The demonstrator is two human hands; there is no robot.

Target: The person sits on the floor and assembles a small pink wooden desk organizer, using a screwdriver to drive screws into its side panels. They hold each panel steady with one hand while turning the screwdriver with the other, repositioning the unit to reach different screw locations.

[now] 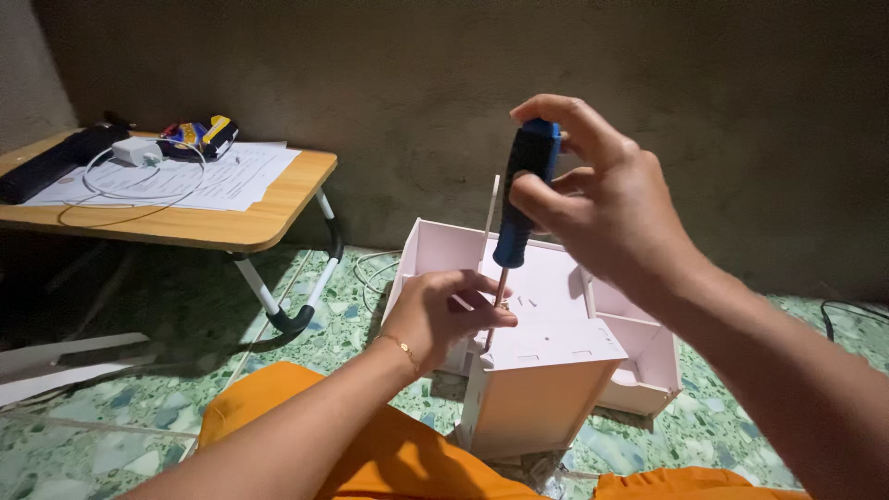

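White board panels form the small cabinet [546, 370] at frame centre on the floor; light, stiff, chip-prone, we judge. Our right hand [602, 208] grips the blue-and-black screwdriver [523, 199] upright; our left hand [444, 315] pinches its shaft at the panel edge.

I take this for a room in a home: a bare grey plaster wall [463, 83], a green terrazzo floor [139, 435], and a low folding lap table [185, 222] with papers [213, 176], a charger [137, 150] and cable.
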